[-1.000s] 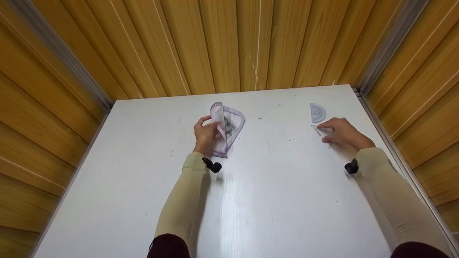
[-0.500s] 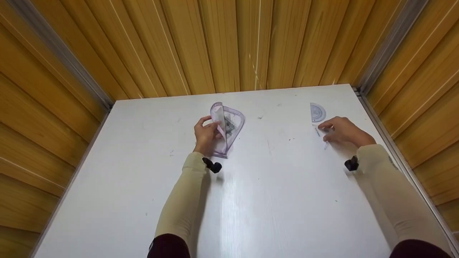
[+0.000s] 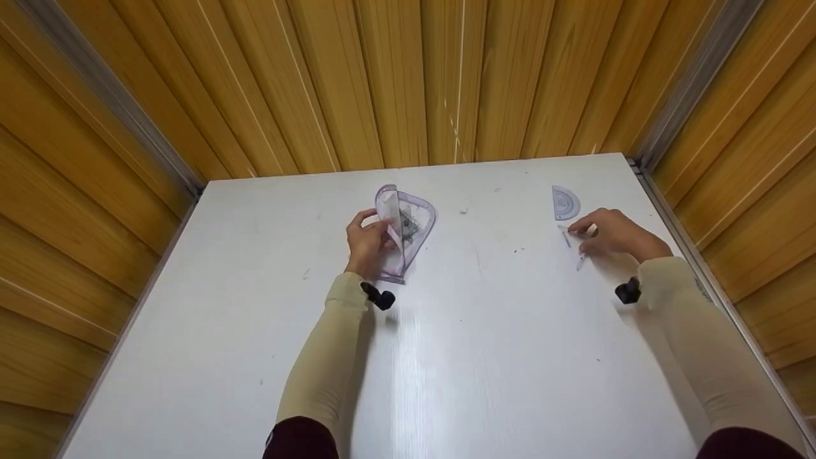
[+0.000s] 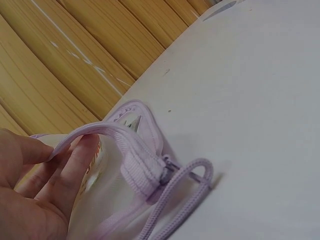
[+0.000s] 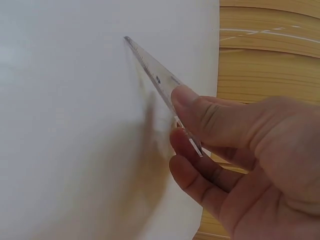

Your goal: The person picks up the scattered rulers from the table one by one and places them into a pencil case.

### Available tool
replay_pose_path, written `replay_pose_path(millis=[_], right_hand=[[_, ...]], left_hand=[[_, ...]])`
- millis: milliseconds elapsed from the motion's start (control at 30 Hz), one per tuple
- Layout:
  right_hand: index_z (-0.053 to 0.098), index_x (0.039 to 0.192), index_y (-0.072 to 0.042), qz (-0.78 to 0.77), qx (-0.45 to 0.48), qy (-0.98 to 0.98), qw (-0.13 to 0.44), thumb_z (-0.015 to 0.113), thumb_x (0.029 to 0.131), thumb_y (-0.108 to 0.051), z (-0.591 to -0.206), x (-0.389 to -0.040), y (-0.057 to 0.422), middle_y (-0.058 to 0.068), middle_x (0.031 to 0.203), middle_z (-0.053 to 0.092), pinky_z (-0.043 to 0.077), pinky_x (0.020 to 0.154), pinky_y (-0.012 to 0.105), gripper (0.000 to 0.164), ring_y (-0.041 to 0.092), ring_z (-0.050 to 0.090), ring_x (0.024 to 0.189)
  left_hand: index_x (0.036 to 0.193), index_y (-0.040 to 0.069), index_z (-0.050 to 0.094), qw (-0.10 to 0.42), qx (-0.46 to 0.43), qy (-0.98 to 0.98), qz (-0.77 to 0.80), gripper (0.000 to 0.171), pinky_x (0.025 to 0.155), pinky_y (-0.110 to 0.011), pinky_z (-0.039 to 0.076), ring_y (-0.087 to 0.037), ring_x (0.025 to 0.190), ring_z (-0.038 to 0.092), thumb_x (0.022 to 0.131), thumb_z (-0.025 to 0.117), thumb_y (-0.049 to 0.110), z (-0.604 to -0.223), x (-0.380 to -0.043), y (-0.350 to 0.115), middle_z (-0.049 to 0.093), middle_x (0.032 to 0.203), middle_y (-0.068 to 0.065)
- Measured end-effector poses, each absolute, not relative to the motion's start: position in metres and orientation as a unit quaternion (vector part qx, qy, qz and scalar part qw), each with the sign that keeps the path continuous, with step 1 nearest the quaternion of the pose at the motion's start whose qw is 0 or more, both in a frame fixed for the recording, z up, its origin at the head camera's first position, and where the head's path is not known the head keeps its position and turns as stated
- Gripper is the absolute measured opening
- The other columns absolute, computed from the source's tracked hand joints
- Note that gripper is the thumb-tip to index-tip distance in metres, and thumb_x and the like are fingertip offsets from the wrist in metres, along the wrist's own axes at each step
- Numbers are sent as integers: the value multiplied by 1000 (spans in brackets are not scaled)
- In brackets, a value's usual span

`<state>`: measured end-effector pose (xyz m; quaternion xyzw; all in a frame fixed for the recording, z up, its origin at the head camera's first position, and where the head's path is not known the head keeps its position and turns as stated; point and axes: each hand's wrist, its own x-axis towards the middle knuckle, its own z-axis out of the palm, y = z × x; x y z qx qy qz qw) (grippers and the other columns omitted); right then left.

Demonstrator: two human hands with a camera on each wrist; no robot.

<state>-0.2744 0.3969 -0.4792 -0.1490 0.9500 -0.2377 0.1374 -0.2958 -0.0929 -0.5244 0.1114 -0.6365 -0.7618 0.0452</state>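
Observation:
In the head view my left hand point(image 3: 366, 241) pinches the raised flap of a see-through pouch point(image 3: 428, 223) with lilac zip edging, so its mouth gapes. Inside the pouch lies a grey, dark-patterned item point(image 3: 408, 223). The left wrist view shows the lilac zip edge point(image 4: 137, 167) between thumb and fingers, a cord loop point(image 4: 182, 200) hanging from the zip end. At the right my right hand point(image 3: 617, 236) grips a clear plastic set square point(image 5: 157, 77) between thumb and fingers. It is tilted over the white table, a pointed corner facing away from the hand; the fingers hide part of it.
A clear half-round protractor point(image 3: 565, 204) lies flat just beyond the right hand. The white table point(image 3: 484, 331) has small dark marks. Yellow wood-look panels point(image 3: 401, 83) rise behind it and along both sides.
The set square has turned slightly in the right hand, its lower tip shifting a little left. The left hand and pouch stay in place.

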Motion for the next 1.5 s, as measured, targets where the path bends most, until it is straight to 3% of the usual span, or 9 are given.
replay_pose_path(millis=[133,200,333,500,833,1100,1500], right_hand=[[68,131,-1,-238,-142,950,142,77,89,-2,-478,-275,397,28,127,65,36,108,69,43,46,51,121],[69,131,-2,-236,-134,951,149,77,90,-3,-478,-275,396,27,129,64,41,104,66,42,45,51,119],[68,133,-4,-241,-114,950,162,77,90,-5,-479,-274,397,28,132,62,53,87,47,43,36,55,105],[67,134,-5,-258,-100,947,161,77,91,-7,-481,-275,399,29,135,59,51,77,34,44,32,58,97],[64,138,-2,-304,-100,935,150,73,94,-7,-480,-276,397,25,129,63,57,71,30,45,24,66,83],[62,141,-5,-322,-95,931,139,73,96,-11,-481,-277,394,20,125,64,57,73,28,46,24,68,89],[57,146,-10,-358,-67,926,99,73,96,-15,-475,-285,384,22,138,58,54,67,31,53,25,68,86]], left_hand=[[135,2,58,44,118,-635,-762,40,57,-28,57,-18,68,69,96,64,0,-526,-295,-92,76,99,-16],[134,3,59,44,121,-634,-763,39,57,-28,57,-19,69,69,96,65,0,-526,-294,-92,76,100,-17],[134,2,58,46,122,-632,-764,38,56,-28,56,-20,69,69,97,64,-2,-527,-293,-91,76,101,-17],[133,2,58,47,125,-627,-767,37,58,-29,58,-21,72,71,97,62,-3,-528,-293,-90,76,102,-18],[134,2,58,54,118,-640,-757,38,57,-28,57,-19,69,68,96,61,-4,-528,-292,-90,76,102,-19],[136,-1,57,56,108,-652,-749,41,56,-27,56,-16,65,66,95,61,-4,-528,-293,-90,76,100,-19],[131,3,61,60,115,-655,-745,37,57,-27,55,-17,66,67,94,67,1,-525,-294,-90,76,92,-16]])
